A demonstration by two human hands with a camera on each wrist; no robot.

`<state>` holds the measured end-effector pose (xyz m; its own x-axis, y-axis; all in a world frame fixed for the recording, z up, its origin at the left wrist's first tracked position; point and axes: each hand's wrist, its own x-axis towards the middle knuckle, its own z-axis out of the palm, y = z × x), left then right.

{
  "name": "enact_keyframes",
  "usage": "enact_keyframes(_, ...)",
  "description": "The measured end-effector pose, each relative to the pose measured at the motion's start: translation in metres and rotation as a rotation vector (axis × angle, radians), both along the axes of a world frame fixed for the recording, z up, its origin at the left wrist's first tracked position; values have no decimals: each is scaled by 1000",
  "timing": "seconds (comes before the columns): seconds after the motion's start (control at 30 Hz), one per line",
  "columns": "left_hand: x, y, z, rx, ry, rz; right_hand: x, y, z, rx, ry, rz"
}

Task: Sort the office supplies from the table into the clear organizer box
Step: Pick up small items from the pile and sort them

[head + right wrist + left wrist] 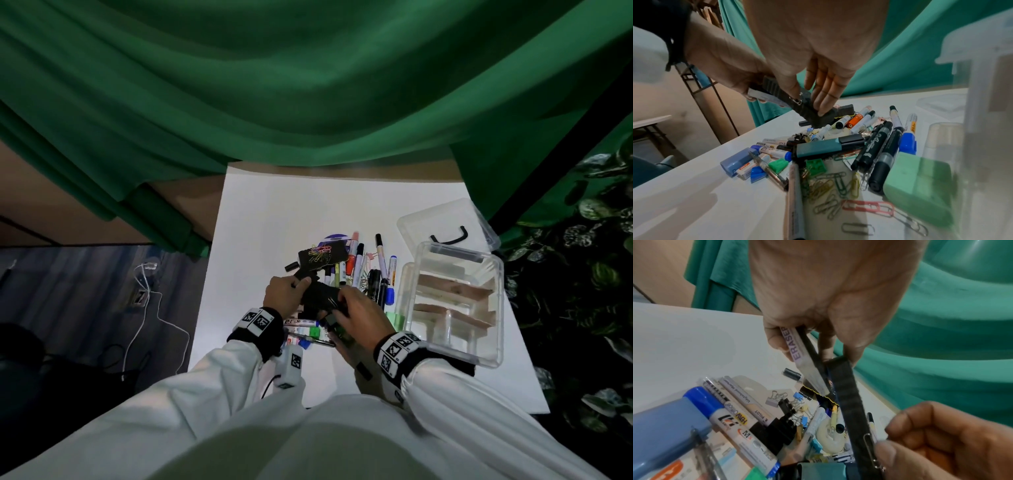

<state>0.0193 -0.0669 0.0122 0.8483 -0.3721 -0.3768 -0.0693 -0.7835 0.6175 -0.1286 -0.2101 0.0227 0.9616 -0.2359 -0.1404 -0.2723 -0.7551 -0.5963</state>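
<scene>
My left hand [286, 291] grips a whiteboard eraser [797, 350] marked ERASER by its end, above the pile of supplies. A second black felt eraser [849, 399] lies against it and runs across to my right hand [356, 308]. The right hand's thumb and straight fingers [824, 91] pinch that black eraser [805, 107], where a silver paper clip [869, 447] clings to the felt. Coloured paper clips [320, 251] stick to a black eraser at the top of the pile. The clear organizer box [459, 248] stands open to the right, with its compartments showing.
Markers [373, 270], binder clips [795, 402] and loose paper clips [830, 183] lie heaped on the white table [274, 212]. A teal highlighter [828, 145] and a green block [918, 183] lie near the box. The clear lid [445, 219] rests behind it. Green curtain hangs at the back.
</scene>
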Motion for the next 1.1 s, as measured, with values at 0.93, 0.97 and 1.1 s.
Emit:
enact_keyframes(0.93, -31, -73, 80, -133, 57, 41, -9, -76, 41, -234, -213, 103)
enact_keyframes(0.97, -33, -82, 85, -146, 65, 18, -13, -86, 47, -180, -241, 62)
enact_keyframes(1.1, -39, -104, 81, -217, 96, -78, -36, -148, 70, -42, -204, -125)
